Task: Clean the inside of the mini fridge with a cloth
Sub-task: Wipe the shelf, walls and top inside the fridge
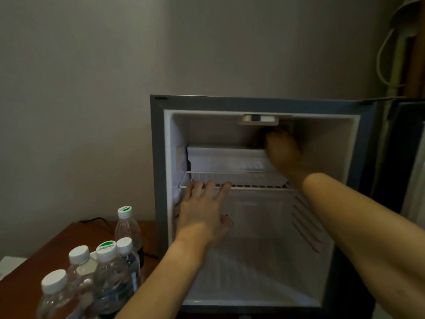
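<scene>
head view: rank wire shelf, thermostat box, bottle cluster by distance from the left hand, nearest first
From the left hand:
1. Wire shelf, fingers resting on its front edge.
2. Bottle cluster, on the wooden table to the lower left, outside the fridge.
3. Thermostat box, on the fridge ceiling, up and right, near the right hand.

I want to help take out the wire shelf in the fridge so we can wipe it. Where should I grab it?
Probably grab the wire shelf by its front rail, coming straight in from the open front. That rail runs along the near edge, and the left hand already has its fingers laid over it. The right hand is up near the back, under the control box.
</scene>
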